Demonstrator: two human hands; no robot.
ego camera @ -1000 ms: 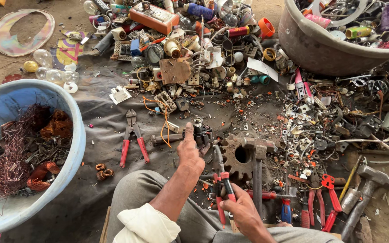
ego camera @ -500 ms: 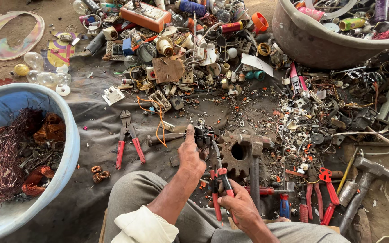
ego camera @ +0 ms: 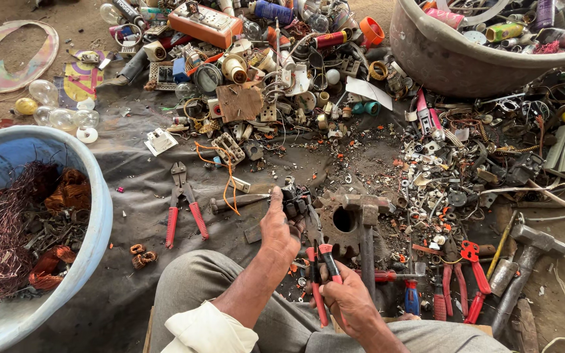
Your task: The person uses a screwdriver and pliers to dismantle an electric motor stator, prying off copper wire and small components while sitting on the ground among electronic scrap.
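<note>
Two hands | left grip (ego camera: 279,225) closed on dark part (ego camera: 293,201) | right grip (ego camera: 348,301) squeezes red-handled pliers (ego camera: 320,261) biting it

The blue plastic basin (ego camera: 96,196) stands at the left edge of the grey ground sheet (ego camera: 132,157) and holds coils of copper wire (ego camera: 8,255). Right of the basin lie red-handled pliers (ego camera: 184,202) and, nearer, two small copper coils (ego camera: 142,256). Above the basin lie clear glass bulbs (ego camera: 60,114). Far right of the basin stands a large grey tub (ego camera: 452,65) of mixed scrap. A hammer (ego camera: 524,261) lies well right of the basin, near the lower edge.
</note>
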